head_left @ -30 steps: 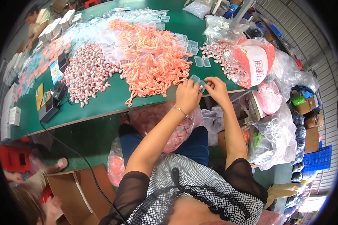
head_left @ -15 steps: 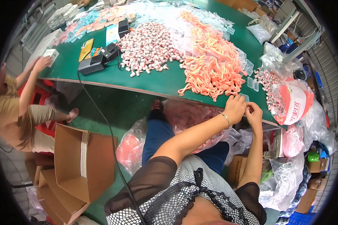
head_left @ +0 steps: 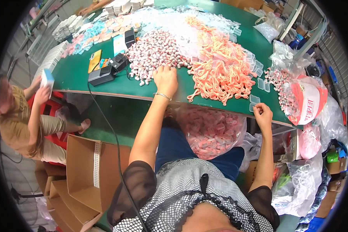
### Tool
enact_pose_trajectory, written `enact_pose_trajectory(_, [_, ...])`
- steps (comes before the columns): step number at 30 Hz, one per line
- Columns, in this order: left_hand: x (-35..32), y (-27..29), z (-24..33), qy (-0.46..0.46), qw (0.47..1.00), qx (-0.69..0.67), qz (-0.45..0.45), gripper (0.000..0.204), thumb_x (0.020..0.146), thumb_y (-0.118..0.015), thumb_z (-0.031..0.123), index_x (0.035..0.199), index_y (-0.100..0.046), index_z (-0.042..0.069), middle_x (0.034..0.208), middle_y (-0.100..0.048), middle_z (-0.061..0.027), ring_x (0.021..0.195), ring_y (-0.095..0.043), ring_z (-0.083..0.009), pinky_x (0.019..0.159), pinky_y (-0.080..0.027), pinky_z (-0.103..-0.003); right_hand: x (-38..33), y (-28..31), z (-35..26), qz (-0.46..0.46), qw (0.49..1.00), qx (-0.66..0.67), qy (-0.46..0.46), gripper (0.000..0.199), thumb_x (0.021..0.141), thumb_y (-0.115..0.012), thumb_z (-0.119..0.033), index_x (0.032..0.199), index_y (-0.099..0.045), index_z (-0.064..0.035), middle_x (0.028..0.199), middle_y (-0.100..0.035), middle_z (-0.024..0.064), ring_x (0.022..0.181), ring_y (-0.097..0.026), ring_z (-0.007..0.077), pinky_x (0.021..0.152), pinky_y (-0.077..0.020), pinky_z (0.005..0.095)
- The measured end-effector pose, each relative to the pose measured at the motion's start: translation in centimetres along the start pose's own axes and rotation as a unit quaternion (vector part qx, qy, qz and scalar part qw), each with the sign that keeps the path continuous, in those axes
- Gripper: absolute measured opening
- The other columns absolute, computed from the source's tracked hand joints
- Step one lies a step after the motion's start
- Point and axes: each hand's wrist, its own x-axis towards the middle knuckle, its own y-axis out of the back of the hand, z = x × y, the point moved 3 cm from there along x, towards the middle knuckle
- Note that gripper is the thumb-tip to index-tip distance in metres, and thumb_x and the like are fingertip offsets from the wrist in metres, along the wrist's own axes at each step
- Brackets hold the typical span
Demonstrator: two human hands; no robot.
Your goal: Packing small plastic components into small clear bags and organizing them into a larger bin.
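My left hand [head_left: 166, 81] reaches to the near edge of a heap of small rounded red-and-white pieces [head_left: 152, 50]. Its fingers are bent down and close together; what they pinch, if anything, is hidden. My right hand [head_left: 263, 116] is closed in a pinch at the table's front edge, its fingertips at the near corner of a small clear plastic case [head_left: 254, 99] lying unfolded. Between the hands spreads a pile of looped orange cords [head_left: 222, 81]. More clear cases [head_left: 263, 85] lie beyond my right hand.
A red-and-white bag [head_left: 309, 98] stands right, beside more rounded pieces. Black devices [head_left: 101, 75] and a yellow phone [head_left: 95, 61] lie left; a cable hangs past my left arm. A co-worker [head_left: 23, 120] holds a small box [head_left: 47, 79]. Cardboard boxes [head_left: 83, 170] stand below.
My left hand has gone from beside the right hand, leftward to the heap of rounded pieces. The right hand stays by the clear case, now lying unfolded. The co-worker has lifted a small box.
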Motion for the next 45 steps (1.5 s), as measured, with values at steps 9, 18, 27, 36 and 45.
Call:
enact_pose_trajectory(9, [0.1,2.0,0.9,-0.054,0.978,-0.167,-0.115,0.007,0.08,-0.063,0.013,0.08,-0.066,0.008,0.085,-0.062,-0.0123,0.084,-0.062,-0.0336,0.071,-0.049,-0.046,-0.1,0.1,0.5,-0.008,1.0,0.006,0.001,0.008,0.077,-0.071,-0.008,0.08,-0.064,-0.0038,0.067,-0.058,0.0048,0.061,-0.055,0.0155,0.058,-0.044,0.0301])
enact_pose_trajectory(18, [-0.6,-1.2,0.1,-0.001,0.97,-0.215,-0.118,0.012,0.08,-0.065,0.016,0.088,-0.072,0.011,0.085,-0.067,-0.0152,0.078,-0.066,-0.0345,0.069,-0.053,-0.046,-0.1,-0.7,-0.9,0.008,0.999,0.028,0.035,0.012,0.08,-0.071,-0.013,0.084,-0.065,-0.0043,0.076,-0.064,0.0085,0.071,-0.061,0.0224,0.067,-0.0491,0.0331])
enact_pose_trajectory(27, [-2.2,4.2,17.6,-0.068,0.828,-0.549,-0.092,0.01,0.083,-0.071,0.009,0.09,-0.069,0.002,0.082,-0.07,-0.0079,0.075,-0.066,-0.0166,0.067,-0.051,-0.03,-0.3,0.5,0.5,0.035,0.985,0.164,-0.037,0.009,0.08,-0.072,-0.007,0.087,-0.067,-0.0023,0.074,-0.063,0.0055,0.069,-0.058,0.0121,0.065,-0.0469,0.0255])
enact_pose_trajectory(36, [-2.9,-0.1,26.8,-0.171,0.852,-0.491,-0.066,0.009,0.076,-0.071,0.012,0.08,-0.068,0.005,0.074,-0.065,-0.0117,0.075,-0.063,-0.0322,0.068,-0.05,-0.042,-0.6,0.9,-0.3,0.047,0.999,-0.002,0.011,0.01,0.077,-0.073,-0.012,0.085,-0.068,-0.0071,0.074,-0.062,0.005,0.073,-0.057,0.0222,0.067,-0.0462,0.0345])
enact_pose_trajectory(45, [-3.8,-0.7,27.3,-0.136,0.877,-0.458,-0.049,0.01,0.076,-0.071,0.014,0.078,-0.068,0.006,0.085,-0.061,-0.0112,0.083,-0.06,-0.0311,0.073,-0.049,-0.042,-0.5,0.8,-0.7,0.055,0.992,-0.079,0.082,0.009,0.075,-0.07,-0.01,0.084,-0.068,-0.0076,0.077,-0.062,0.0057,0.077,-0.059,0.0254,0.069,-0.0473,0.0369])
